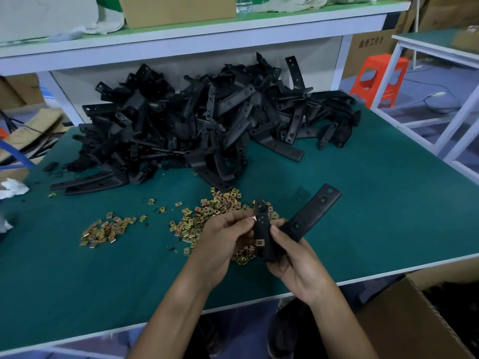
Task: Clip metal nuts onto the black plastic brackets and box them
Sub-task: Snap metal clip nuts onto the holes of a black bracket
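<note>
Your left hand (223,240) has thumb and fingertips pinched together on a single nut (253,218), set against the edge of the bracket (311,213); your right hand (293,257) is clamped round the bend of that same bracket and holds it above the near part of the table (375,203). One clipped nut (260,243) sits lower on the short arm; the long arm points up and to the right, with no nut on it that I can see. The loose nuts (223,203) lie scattered just under and behind your hands; a smaller heap (106,230) lies further left; the bracket pile (207,120) fills the back of the table; the cardboard box (404,320) waits below the table's edge on your right.

Mind the pinch: it is tips only, so a skewed push could spring the nut out, and it would be lost among the others or off the near edge; pushed on crooked, it may seat with its hole off the bracket's hole. The long arm may lever the bracket round in your grip as you press; steady it. Don't box it until every seat is checked.
</note>
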